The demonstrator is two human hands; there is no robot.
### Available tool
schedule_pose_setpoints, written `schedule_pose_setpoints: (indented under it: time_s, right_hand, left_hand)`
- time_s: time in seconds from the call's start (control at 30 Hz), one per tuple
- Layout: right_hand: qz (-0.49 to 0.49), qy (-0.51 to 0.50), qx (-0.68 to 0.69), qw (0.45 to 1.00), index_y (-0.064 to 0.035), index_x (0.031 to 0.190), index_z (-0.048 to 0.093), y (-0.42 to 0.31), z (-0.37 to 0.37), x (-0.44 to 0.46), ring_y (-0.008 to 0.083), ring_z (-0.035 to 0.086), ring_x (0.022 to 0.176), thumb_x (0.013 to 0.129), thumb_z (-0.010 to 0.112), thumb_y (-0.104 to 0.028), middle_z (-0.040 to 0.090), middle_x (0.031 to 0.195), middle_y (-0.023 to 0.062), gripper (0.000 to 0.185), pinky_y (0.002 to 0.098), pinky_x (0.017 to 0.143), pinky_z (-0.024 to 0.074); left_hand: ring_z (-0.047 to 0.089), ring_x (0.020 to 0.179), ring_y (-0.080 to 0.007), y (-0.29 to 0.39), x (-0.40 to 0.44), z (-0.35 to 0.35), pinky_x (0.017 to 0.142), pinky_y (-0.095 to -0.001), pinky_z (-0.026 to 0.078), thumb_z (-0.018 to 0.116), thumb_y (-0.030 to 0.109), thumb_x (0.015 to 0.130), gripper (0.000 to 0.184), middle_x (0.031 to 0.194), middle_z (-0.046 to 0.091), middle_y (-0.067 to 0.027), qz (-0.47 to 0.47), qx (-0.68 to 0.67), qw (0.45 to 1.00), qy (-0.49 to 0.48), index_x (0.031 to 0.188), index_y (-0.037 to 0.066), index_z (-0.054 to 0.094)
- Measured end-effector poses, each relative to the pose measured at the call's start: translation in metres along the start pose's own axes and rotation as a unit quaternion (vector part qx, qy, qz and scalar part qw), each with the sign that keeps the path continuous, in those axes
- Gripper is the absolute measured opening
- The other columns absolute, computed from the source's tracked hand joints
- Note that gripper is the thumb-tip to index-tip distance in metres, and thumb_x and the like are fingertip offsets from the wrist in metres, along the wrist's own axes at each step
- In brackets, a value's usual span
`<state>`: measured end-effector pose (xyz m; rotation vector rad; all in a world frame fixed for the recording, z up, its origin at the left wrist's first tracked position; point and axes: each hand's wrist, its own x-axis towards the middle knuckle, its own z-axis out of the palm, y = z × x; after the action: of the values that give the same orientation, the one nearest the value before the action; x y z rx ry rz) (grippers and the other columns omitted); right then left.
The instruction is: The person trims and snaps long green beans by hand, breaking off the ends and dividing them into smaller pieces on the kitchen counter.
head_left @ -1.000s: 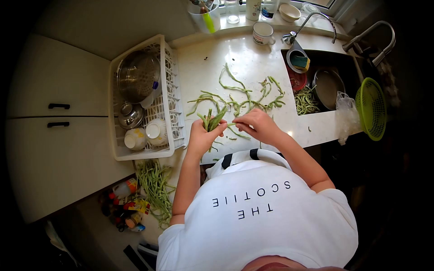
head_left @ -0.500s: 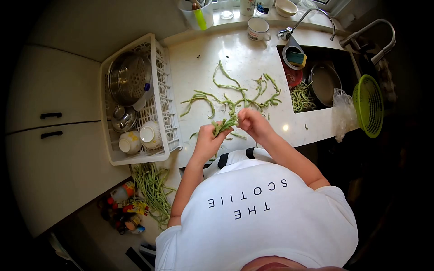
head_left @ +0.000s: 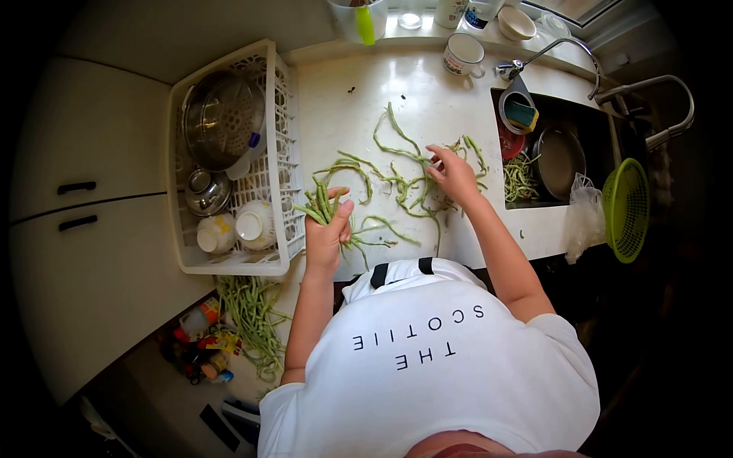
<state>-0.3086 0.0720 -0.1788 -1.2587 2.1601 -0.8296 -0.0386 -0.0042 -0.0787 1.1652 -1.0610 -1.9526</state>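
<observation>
In the head view, my left hand [head_left: 327,238] is closed around a bunch of green long beans [head_left: 322,204], their ends sticking out above the thumb and below the fist. My right hand [head_left: 455,177] hovers low over the counter with thumb and fingers apart. Its fingertips are by the loose long beans [head_left: 405,146] strewn across the white countertop [head_left: 366,84]; whether they touch one is unclear. Several more beans lie between my two hands.
On the left stands a white dish rack [head_left: 272,153] with pots and bowls. A pile of long beans [head_left: 252,320] lies below it. The sink [head_left: 603,130] at right holds a pan [head_left: 561,162] and cut beans [head_left: 521,179]. A green colander [head_left: 628,210] stands beside a plastic bag [head_left: 586,217].
My hands have moved apart. The left has shifted leftward with the bunch of long beans; the right has moved away from that bunch, up and right, to the loose beans.
</observation>
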Motion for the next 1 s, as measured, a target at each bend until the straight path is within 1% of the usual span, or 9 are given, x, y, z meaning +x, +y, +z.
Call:
schedule_pose_setpoints:
  time_s: [0.13, 0.3, 0.37, 0.5, 0.53, 0.57, 0.67, 0.8, 1.0]
  right_hand:
    - [-0.052, 0.038, 0.07, 0.995, -0.0039, 0.088, 0.07, -0.029, -0.007, 0.009, 0.0211, 0.062, 0.071, 0.085, 0.07, -0.016, 0.065, 0.08, 0.008, 0.013, 0.0343, 0.066, 0.0487]
    - [-0.151, -0.07, 0.188, 0.968, -0.0014, 0.085, 0.069, -0.109, -0.053, -0.008, 0.0151, 0.058, 0.069, 0.085, 0.071, -0.017, 0.066, 0.079, 0.0077, 0.015, 0.0294, 0.064, 0.0464]
    - [-0.148, -0.128, 0.253, 0.948, 0.0005, 0.081, 0.064, -0.131, -0.063, -0.018, 0.0125, 0.057, 0.074, 0.085, 0.072, -0.012, 0.063, 0.074, 0.0042, 0.015, 0.0277, 0.069, 0.0448]
    - [-0.123, -0.108, 0.424, 0.891, 0.0024, 0.104, 0.066, -0.132, -0.054, -0.027, 0.0147, 0.059, 0.08, 0.096, 0.059, -0.022, 0.066, 0.096, 0.0078, 0.027, 0.0284, 0.076, 0.0481]
    - [-0.137, -0.097, 0.409, 0.897, 0.0024, 0.118, 0.061, -0.136, -0.055, -0.03, 0.0161, 0.06, 0.084, 0.1, 0.053, -0.026, 0.064, 0.103, 0.0082, 0.034, 0.0291, 0.081, 0.048]
    - [-0.141, -0.095, 0.41, 0.896, 0.0024, 0.118, 0.061, -0.136, -0.054, -0.038, 0.0161, 0.06, 0.084, 0.1, 0.053, -0.026, 0.064, 0.103, 0.0082, 0.034, 0.0291, 0.081, 0.048]
    - [-0.128, -0.239, 0.306, 0.912, -0.0033, 0.122, 0.062, -0.122, -0.049, -0.059, 0.0138, 0.059, 0.077, 0.1, 0.051, -0.026, 0.063, 0.082, 0.0041, 0.033, 0.0285, 0.077, 0.048]
    - [-0.082, -0.232, 0.356, 0.902, -0.0045, 0.116, 0.066, -0.118, -0.052, -0.074, 0.0084, 0.049, 0.067, 0.101, 0.049, -0.022, 0.054, 0.07, -0.0003, 0.029, 0.0251, 0.064, 0.0434]
    - [-0.117, -0.185, 0.286, 0.933, -0.0046, 0.115, 0.066, -0.106, -0.055, -0.086, 0.0111, 0.046, 0.062, 0.099, 0.051, -0.018, 0.052, 0.067, 0.0026, 0.025, 0.0263, 0.061, 0.0431]
  left_hand:
    - [0.037, 0.046, -0.0026, 0.007, 0.002, 0.01, 0.044, -0.02, 0.028, 0.067, 0.019, 0.092, 0.021, 0.061, 0.048, 0.0056, 0.017, 0.058, 0.998, 0.03, 0.103, 0.001, 0.068]
    - [0.046, 0.053, -0.006, 0.01, 0.009, 0.029, 0.049, -0.023, 0.036, 0.069, 0.019, 0.091, 0.016, 0.066, 0.056, 0.0022, 0.047, 0.19, 0.98, 0.014, 0.1, 0.006, 0.072]
    - [0.052, 0.06, -0.0076, 0.004, 0.013, 0.043, 0.055, -0.0246, 0.042, 0.069, 0.016, 0.09, 0.014, 0.069, 0.06, 0.0001, 0.235, 0.246, 0.936, -0.089, 0.101, 0.006, 0.072]
    - [0.056, 0.064, -0.0088, 0.026, -0.002, 0.057, 0.059, -0.0253, 0.046, 0.072, 0.018, 0.089, 0.018, 0.073, 0.062, -0.0011, 0.138, 0.238, 0.96, -0.05, 0.096, 0.002, 0.071]
    - [0.046, 0.053, -0.0032, 0.027, -0.006, 0.059, 0.047, -0.02, 0.034, 0.07, 0.017, 0.09, 0.015, 0.069, 0.058, 0.0013, 0.148, 0.193, 0.969, -0.03, 0.095, 0.002, 0.07]
    - [0.046, 0.053, -0.0032, 0.03, -0.008, 0.059, 0.047, -0.02, 0.034, 0.07, 0.017, 0.09, 0.015, 0.069, 0.058, 0.0013, 0.152, 0.195, 0.969, -0.031, 0.095, 0.002, 0.07]
    - [0.041, 0.048, -0.0038, 0.044, -0.016, 0.054, 0.043, -0.0203, 0.03, 0.063, 0.02, 0.096, 0.021, 0.068, 0.057, 0.0007, 0.128, 0.125, 0.984, 0.019, 0.093, 0.0, 0.068]
    - [0.04, 0.049, -0.0055, 0.045, -0.018, 0.033, 0.045, -0.021, 0.032, 0.059, 0.021, 0.098, 0.026, 0.071, 0.054, -0.0006, 0.131, -0.014, 0.991, 0.017, 0.106, -0.003, 0.061]
    - [0.04, 0.05, -0.0051, 0.044, -0.027, 0.026, 0.046, -0.021, 0.033, 0.057, 0.023, 0.099, 0.027, 0.075, 0.056, -0.0017, 0.15, -0.074, 0.986, 0.002, 0.109, -0.002, 0.059]
